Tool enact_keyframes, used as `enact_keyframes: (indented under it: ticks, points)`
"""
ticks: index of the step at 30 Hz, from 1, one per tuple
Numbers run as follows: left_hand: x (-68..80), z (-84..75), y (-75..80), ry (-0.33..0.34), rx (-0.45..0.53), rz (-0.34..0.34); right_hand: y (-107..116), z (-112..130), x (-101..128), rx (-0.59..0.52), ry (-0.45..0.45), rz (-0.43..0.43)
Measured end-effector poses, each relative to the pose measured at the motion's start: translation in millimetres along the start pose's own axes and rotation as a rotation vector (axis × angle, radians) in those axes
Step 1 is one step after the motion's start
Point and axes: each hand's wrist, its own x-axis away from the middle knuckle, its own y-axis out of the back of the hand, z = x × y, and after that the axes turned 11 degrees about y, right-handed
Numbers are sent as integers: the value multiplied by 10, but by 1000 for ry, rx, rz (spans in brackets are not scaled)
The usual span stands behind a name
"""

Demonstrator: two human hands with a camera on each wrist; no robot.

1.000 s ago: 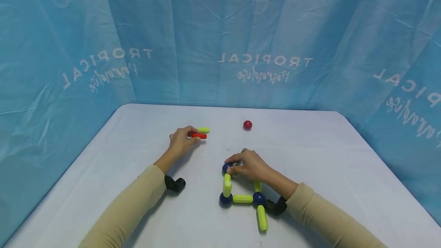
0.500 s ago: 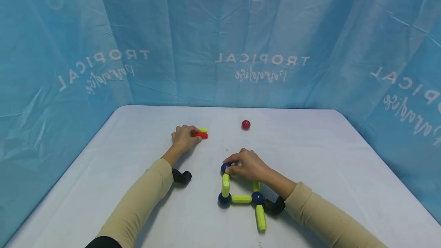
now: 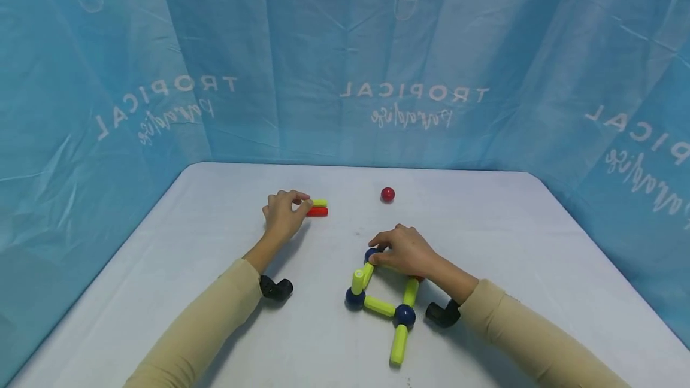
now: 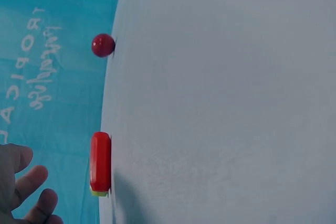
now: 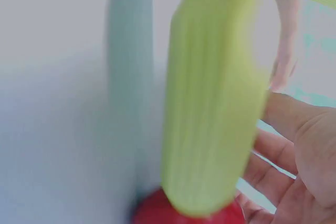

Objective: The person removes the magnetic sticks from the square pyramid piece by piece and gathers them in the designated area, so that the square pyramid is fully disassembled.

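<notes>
My left hand (image 3: 287, 211) rests on the white table (image 3: 517, 238) with loosely curled fingers (image 4: 29, 182). They lie just short of a red stick (image 3: 318, 212) (image 4: 100, 161), which lies against a yellow-green stick (image 3: 320, 202). My right hand (image 3: 403, 250) grips the top of a flat frame of yellow-green sticks (image 3: 379, 306) and dark blue balls (image 3: 404, 315), its fingertips on one blue ball (image 3: 370, 252). The right wrist view shows a blurred yellow-green stick (image 5: 215, 98) ending in a red ball (image 5: 184, 214) beside my palm.
A loose red ball (image 3: 387, 194) (image 4: 103, 45) sits at the back centre of the table. A black piece lies under each wrist (image 3: 276, 288) (image 3: 443, 314). A blue printed curtain (image 3: 415, 64) closes off the table on the back and both sides.
My left hand has let go of the red stick and drawn slightly back. My right hand moved right and away, skewing the frame so it now sits tilted.
</notes>
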Motion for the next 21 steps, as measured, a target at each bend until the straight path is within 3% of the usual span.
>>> enact_keyframes:
  ticks: [6, 14, 18, 21]
  points:
    - [159, -39, 82, -37, 57, 20, 84, -106, 79, 73, -77, -10]
    - [521, -86, 159, -110, 100, 80, 43, -140, 203, 84, -200, -50]
    - [731, -68, 163, -122, 90, 114, 24, -93, 254, 152, -196, -59]
    - [876, -57, 152, -121, 82, 147, 12, -54, 262, 207, -133, -91]
